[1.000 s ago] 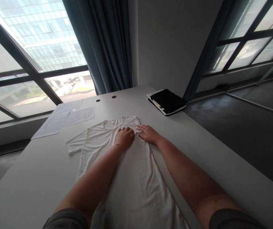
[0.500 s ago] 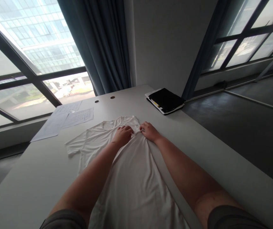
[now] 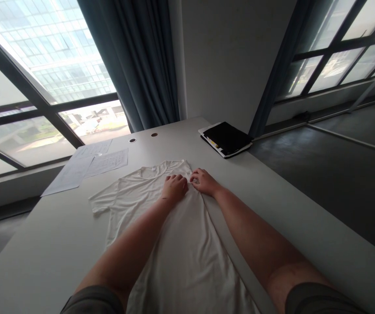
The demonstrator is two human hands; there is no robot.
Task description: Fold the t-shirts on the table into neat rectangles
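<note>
A white short-sleeved T-shirt point(image 3: 187, 248) lies spread on the white table point(image 3: 30, 257), with its neckline toward the far side and its hem running out of view at the bottom. One sleeve stretches out to the left; the right sleeve is not spread out and is partly behind my hands. My left hand point(image 3: 175, 187) is on the shirt near its right shoulder, fingers curled down and closed on the cloth. Just beside it, my right hand point(image 3: 204, 182) pinches the shirt's right edge. The fingertips of both hands are partly hidden.
Sheets of paper point(image 3: 72, 168) lie at the table's far left. A black folder point(image 3: 228, 137) on white sheets rests near the right edge. Two round cable holes sit at the back. A blue curtain point(image 3: 138, 65), windows and a pillar point(image 3: 226, 61) stand beyond.
My left hand has slid slightly to the right, closer to my right hand. My right hand has shifted only a little, and the cloth beneath my left hand looks smoother.
</note>
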